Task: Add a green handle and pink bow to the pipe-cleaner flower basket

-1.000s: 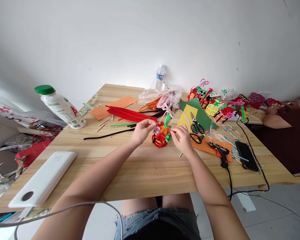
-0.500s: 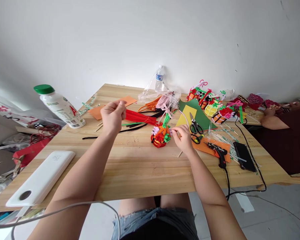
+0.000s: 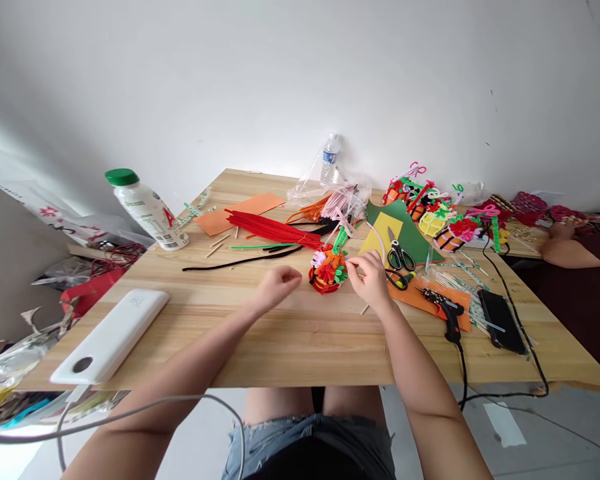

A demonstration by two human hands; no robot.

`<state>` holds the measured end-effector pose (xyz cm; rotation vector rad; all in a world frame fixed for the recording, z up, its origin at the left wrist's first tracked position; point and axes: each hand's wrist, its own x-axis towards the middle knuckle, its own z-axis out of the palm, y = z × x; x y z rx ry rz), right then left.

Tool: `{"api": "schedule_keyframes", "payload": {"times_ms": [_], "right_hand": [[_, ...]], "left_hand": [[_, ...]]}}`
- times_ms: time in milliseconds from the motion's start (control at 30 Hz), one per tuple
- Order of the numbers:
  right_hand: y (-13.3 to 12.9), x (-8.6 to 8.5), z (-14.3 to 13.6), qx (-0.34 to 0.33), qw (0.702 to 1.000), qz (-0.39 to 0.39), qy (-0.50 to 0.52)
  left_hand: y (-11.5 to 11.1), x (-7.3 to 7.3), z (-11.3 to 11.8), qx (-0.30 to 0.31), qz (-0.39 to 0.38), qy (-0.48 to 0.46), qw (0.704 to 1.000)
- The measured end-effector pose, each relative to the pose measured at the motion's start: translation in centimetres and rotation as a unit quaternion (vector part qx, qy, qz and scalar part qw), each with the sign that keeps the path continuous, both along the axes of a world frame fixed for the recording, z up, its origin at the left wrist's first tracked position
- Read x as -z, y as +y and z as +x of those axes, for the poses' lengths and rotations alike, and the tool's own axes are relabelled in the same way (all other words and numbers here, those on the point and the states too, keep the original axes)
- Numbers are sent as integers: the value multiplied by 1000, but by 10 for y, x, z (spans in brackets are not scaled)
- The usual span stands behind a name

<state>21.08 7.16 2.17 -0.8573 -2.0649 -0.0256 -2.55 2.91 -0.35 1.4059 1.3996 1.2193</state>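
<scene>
A small basket made of pipe cleaners (image 3: 327,272), red at the base with orange, green and pink flowers and a green handle topped by a pink bow, stands on the table in front of me. My right hand (image 3: 371,279) is closed in a pinch at its right side, on a pale pink pipe cleaner (image 3: 379,239) whose curved length rises behind the fingers. To the left of the basket, my left hand (image 3: 280,287) hovers low over the wood, apart from it. Its fingertips are pressed together; whatever they may hold is hidden.
Red pipe cleaners (image 3: 273,229) lie behind my left hand. Right of my right hand are scissors (image 3: 400,255), a corded glue gun (image 3: 450,313) and a phone (image 3: 501,321). Several finished baskets (image 3: 435,220) stand at back right. A bottle (image 3: 147,210) and power bank (image 3: 111,337) sit left. Another person's arm (image 3: 570,253) is far right.
My left hand has come down and to the right, from above the red pipe cleaners to beside the basket. My right hand keeps its pinch by the basket. The view has shifted slightly left.
</scene>
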Motion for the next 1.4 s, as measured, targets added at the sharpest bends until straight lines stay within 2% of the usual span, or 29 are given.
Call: {"api": "schedule_keyframes", "payload": {"times_ms": [67,167,367,667,767,867,1000,1100,1200,1267,1333,1400], "right_hand": [[1,0,2,-4,1000,-10,-17],[2,-1,5,-2,999,-31,-36],[3,2,5,2,997,-47,-56],[2,0,7,7,996,-61,-65],[0,-4,14,5,992,-97,-79],[-6,-3,25,-2,982,-169,-83],[-18,10,26,-15,956,-282,-79],[-25,21,16,-9,948,-313,-63],[-27,27,6,27,936,-350,-4],[-26,29,2,53,920,-384,51],[-25,32,-1,55,901,-417,105],[-25,34,-3,42,880,-448,151]], "left_hand": [[-2,21,18,39,-66,32,997],[-8,33,32,39,-35,88,995],[-5,34,46,6,27,97,995],[1,42,55,13,22,7,1000],[1,43,50,36,13,-30,999],[0,43,43,53,-19,-109,992],[-2,33,36,40,-41,-256,965],[-3,21,32,23,-30,-385,922],[-4,9,28,17,-39,-470,882],[-6,4,26,38,-64,-514,854],[-7,2,25,84,-105,-540,831],[-9,3,26,128,-145,-520,832]]}}
